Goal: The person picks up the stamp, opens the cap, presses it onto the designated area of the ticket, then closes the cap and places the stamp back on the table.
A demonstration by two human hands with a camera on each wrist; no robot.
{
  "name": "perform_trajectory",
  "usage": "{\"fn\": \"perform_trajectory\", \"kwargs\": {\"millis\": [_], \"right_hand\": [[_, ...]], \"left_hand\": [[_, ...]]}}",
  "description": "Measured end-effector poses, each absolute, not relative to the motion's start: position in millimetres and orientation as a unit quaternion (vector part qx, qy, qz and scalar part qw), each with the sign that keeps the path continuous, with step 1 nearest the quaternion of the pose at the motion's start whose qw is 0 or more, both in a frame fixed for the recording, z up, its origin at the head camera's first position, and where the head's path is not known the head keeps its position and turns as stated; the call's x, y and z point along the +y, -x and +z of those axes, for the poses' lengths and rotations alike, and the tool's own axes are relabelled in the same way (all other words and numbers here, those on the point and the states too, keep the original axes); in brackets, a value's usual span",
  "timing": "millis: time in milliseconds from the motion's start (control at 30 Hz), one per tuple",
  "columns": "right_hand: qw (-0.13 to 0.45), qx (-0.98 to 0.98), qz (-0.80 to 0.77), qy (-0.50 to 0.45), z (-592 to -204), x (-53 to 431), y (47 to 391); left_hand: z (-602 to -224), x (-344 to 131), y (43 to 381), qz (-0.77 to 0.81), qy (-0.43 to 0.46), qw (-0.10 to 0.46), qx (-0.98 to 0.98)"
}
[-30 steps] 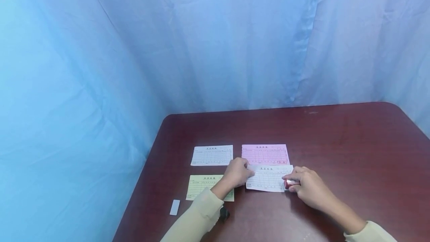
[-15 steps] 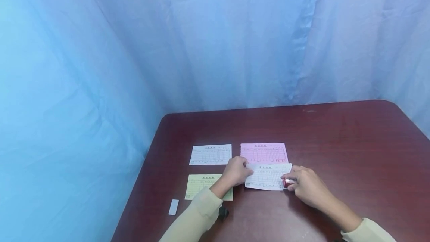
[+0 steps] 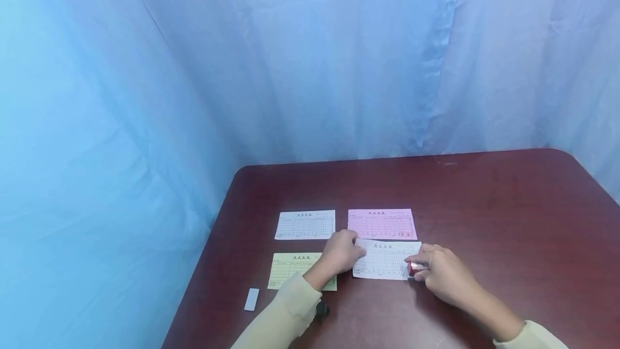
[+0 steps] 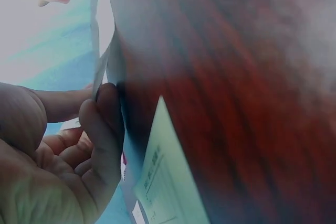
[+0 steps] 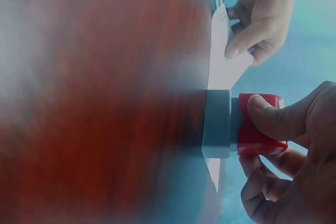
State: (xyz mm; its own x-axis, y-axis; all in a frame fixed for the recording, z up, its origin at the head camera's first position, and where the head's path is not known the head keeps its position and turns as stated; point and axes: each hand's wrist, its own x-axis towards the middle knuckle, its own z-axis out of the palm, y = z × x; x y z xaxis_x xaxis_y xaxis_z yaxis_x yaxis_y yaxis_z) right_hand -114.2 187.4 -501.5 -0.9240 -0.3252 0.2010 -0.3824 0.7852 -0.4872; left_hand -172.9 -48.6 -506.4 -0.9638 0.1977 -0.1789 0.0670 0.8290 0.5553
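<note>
A white printed form slip [image 3: 385,259] lies just in front of a pink slip [image 3: 380,222]. My left hand [image 3: 342,251] pinches its left edge between thumb and fingers. In the left wrist view that edge of the paper bends up from the table. My right hand [image 3: 446,272] grips a self-inking stamp with a red handle [image 5: 261,123] and a grey base [image 5: 217,124]. The stamp stands upright on the slip's lower right corner, its base against the paper. Its printing face is hidden.
Another white slip [image 3: 305,225] lies at the back left, and a yellow slip [image 3: 283,271] is partly covered by my left forearm. A small white block [image 3: 251,299] sits at the left. A dark object [image 3: 322,310] shows beside the left sleeve. Blue curtains [image 3: 339,58] hang behind the dark red table [image 3: 484,198].
The white slip's near edge has come slightly lower and toward me. Both hands keep nearly the same place and hold, the stamp still at the corner.
</note>
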Motion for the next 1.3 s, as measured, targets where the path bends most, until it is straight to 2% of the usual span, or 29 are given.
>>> {"fn": "perform_trajectory", "kwargs": {"millis": [167,333,633,933,1100,1300], "right_hand": [[0.049,-0.94,0.271,-0.204,-500.5,182.7,109.6],[0.072,-0.934,0.278,-0.214,-495.9,186.7,110.3],[0.105,-0.915,0.364,-0.141,-454.7,205.2,114.3],[0.129,-0.912,0.367,-0.13,-451.5,214.8,111.4],[0.144,-0.911,0.364,-0.13,-448.7,218.6,112.4],[0.15,-0.911,0.363,-0.128,-448.2,221.8,111.3]], "left_hand": [[-508.2,-50.6,167.6,0.261,-0.071,0.113,0.956],[-507.1,-51.6,164.3,0.247,-0.068,0.111,0.96],[-504.0,-52.8,165.1,0.222,-0.065,0.091,0.968],[-503.1,-57.2,162.0,0.149,-0.054,0.059,0.986],[-488.4,-79.1,165.2,0.162,-0.025,0.05,0.985],[-473.0,-132.8,172.4,0.149,0.007,0.069,0.986]]}}
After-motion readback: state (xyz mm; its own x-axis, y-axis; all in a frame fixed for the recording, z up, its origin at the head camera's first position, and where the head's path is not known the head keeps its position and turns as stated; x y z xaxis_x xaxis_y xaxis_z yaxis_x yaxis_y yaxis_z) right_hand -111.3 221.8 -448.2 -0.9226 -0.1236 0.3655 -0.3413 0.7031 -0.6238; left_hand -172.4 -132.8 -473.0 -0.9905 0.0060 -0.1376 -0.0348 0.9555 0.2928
